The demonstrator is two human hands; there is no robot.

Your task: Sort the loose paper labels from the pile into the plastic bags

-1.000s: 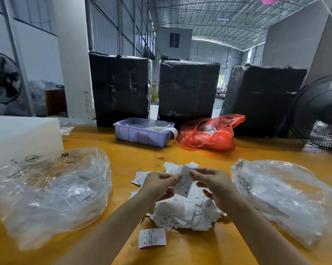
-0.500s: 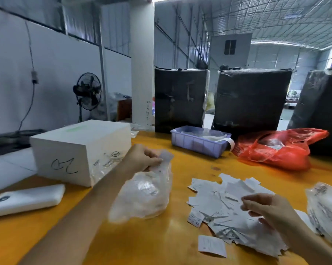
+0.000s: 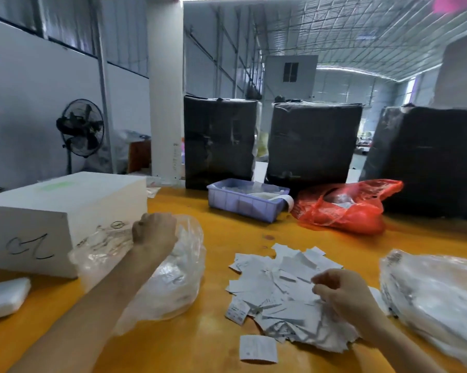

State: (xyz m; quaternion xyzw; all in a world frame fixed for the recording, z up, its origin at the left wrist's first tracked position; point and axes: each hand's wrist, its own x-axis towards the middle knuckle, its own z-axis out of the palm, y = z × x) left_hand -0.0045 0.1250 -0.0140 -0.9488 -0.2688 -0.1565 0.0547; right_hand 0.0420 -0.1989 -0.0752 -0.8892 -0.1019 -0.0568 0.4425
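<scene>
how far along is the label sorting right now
Done: both clear plastic bags, left and right, already hold labels. In hand: left hand is at the left bag's mouth; right hand reaches into the pile. Left: most of that pile, plus one stray label.

This is a warehouse or factory hall used for packing work. A high corrugated metal roof (image 3: pixel 361 30) on steel trusses spans a long open floor, with a thick white pillar (image 3: pixel 165 90) rising beside the yellow worktable (image 3: pixel 227 238). Large bales wrapped in black plastic (image 3: pixel 313 141) stand along the table's far edge, and a pedestal fan (image 3: pixel 80 129) stands by the grey wall (image 3: pixel 38 103).
</scene>
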